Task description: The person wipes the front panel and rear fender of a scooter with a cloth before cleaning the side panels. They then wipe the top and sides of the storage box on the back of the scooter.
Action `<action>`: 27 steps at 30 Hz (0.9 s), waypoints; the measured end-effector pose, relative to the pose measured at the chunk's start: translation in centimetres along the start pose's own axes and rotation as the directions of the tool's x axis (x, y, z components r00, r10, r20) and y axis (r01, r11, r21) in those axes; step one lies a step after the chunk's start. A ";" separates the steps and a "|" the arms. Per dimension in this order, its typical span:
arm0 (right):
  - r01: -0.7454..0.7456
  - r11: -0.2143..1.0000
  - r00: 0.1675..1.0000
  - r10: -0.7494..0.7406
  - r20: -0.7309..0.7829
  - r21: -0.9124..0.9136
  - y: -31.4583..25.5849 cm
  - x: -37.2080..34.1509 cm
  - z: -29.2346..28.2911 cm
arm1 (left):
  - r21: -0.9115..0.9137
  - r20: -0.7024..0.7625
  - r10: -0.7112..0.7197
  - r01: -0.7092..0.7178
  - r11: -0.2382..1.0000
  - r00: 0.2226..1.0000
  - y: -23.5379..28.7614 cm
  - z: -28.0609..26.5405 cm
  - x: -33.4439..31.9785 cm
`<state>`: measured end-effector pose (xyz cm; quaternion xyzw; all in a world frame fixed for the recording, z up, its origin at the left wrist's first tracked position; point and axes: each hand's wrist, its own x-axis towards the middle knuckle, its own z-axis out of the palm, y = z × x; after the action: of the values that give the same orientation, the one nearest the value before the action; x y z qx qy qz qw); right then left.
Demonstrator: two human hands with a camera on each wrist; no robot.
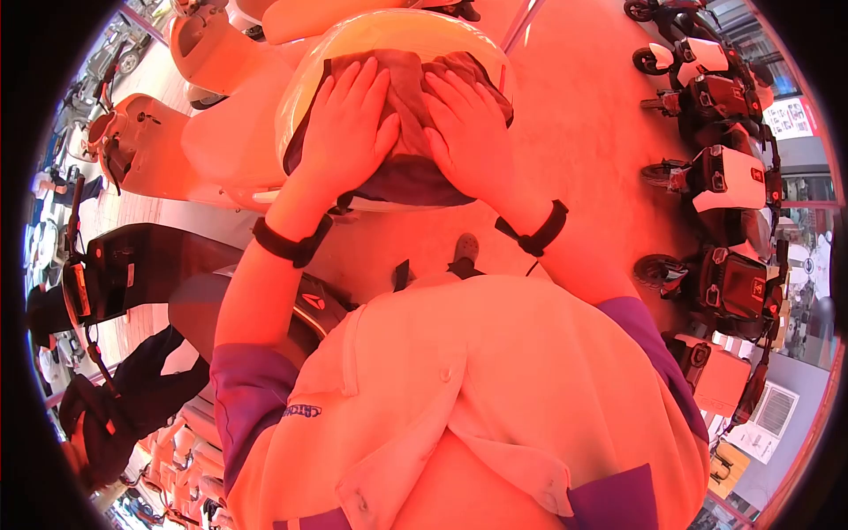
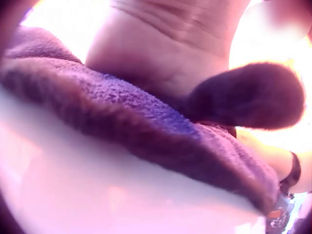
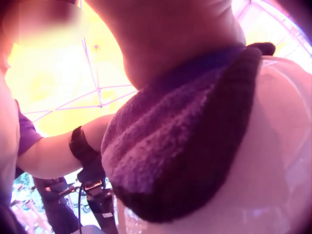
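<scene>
A dark purple towel [image 1: 405, 97] with a fuzzy pile lies draped over a rounded, glossy pale surface [image 1: 389, 31]. On its left half rests my left hand [image 1: 349, 124], fingers straight and pointing away from me. My right hand [image 1: 470, 132] lies flat on the right half, its fingers spread a little and also straight. The two thumbs point inward, with a strip of creased towel between them. In the left wrist view the base of the left hand [image 2: 161, 53] presses on the towel's thick edge [image 2: 141, 131]. The right wrist view shows the towel [image 3: 170, 141] folding down over the curved side beneath the right hand [image 3: 175, 44].
Pale scooters [image 1: 141, 146] stand close on the left, with a dark one [image 1: 150, 265] nearer me. Along the right is a row of parked bikes [image 1: 724, 181], with floor [image 1: 574, 132] between. A person in dark clothes [image 1: 132, 406] is at the lower left.
</scene>
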<state>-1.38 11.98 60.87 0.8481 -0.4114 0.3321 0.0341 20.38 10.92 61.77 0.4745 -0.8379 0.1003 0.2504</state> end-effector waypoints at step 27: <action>-0.084 0.641 0.996 0.065 0.055 0.763 18.8 -2.6 3.0 | 0.547 0.071 -0.212 0.139 0.825 0.975 18.4 8.6 8.3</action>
<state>-14.48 0.33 53.00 0.7694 -0.2677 0.4662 -0.3448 -1.48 11.06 60.00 0.6062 -0.7429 0.2774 0.0607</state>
